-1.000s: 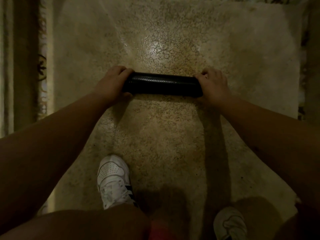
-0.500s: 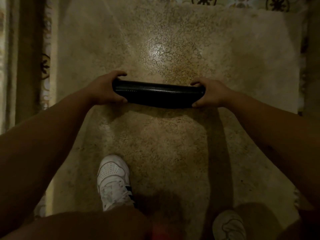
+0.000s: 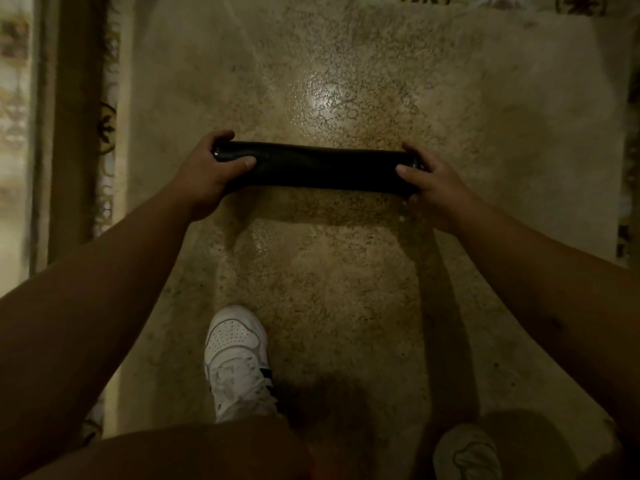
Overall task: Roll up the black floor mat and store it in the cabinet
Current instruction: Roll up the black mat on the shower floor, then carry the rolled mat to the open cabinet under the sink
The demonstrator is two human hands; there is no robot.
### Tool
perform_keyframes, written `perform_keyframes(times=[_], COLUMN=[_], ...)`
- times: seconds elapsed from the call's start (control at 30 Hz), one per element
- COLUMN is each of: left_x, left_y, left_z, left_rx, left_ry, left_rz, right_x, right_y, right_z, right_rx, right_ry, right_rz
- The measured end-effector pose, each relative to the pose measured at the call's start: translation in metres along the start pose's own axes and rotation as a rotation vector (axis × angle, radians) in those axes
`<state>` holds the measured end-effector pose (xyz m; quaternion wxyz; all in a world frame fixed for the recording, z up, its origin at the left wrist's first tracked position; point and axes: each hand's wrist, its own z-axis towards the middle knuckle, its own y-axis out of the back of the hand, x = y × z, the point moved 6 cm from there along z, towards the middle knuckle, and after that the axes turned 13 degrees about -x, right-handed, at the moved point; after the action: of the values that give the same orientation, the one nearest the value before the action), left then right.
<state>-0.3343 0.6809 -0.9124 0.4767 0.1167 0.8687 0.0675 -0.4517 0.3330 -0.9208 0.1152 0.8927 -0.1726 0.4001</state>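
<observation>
The black floor mat [image 3: 322,169] is a tight horizontal roll, held off the speckled beige floor with its shadow below it. My left hand [image 3: 204,174] grips the roll's left end, thumb on top and fingers curled around the far side. My right hand [image 3: 429,181] grips the right end the same way. No cabinet is in view.
The shiny beige floor [image 3: 329,289] has a bright light glare beyond the roll. My white shoes [image 3: 237,358] stand below the hands, the right shoe [image 3: 465,452] at the bottom edge. A dark upright frame [image 3: 74,116] and patterned tiles [image 3: 105,133] border the left side.
The roll has come up off the floor and nearer to me, and both hands have shifted from pressing on its ends to gripping around them.
</observation>
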Motion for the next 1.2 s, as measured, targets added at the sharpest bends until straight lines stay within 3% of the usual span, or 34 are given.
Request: perform_keyframes(times=[0.13, 0.33, 0.5, 0.83, 0.97, 1.2], left_x=[0.002, 0.009, 0.005, -0.001, -0.015, -0.082], left_y=[-0.005, 0.000, 0.001, -0.012, -0.017, -0.013], left_z=[-0.002, -0.001, -0.003, -0.013, -0.023, -0.057], left_rx=[0.079, 0.141, 0.125, 0.251, 0.207, 0.225], left_ry=[0.046, 0.153, 0.105, 0.144, 0.139, 0.129], left_rz=[-0.048, -0.214, -0.323, -0.271, -0.234, -0.255], right_x=[0.007, 0.008, 0.014, 0.018, 0.024, 0.077], right_y=[0.005, 0.007, 0.006, 0.032, 0.042, 0.057], right_z=[0.002, -0.002, -0.008, -0.015, -0.018, -0.044], right_rx=[-0.037, -0.001, -0.011, 0.005, -0.011, -0.031], right_ry=[0.083, 0.058, 0.034, -0.005, -0.028, -0.013], right_rz=[-0.134, -0.099, -0.044, -0.049, -0.064, -0.040])
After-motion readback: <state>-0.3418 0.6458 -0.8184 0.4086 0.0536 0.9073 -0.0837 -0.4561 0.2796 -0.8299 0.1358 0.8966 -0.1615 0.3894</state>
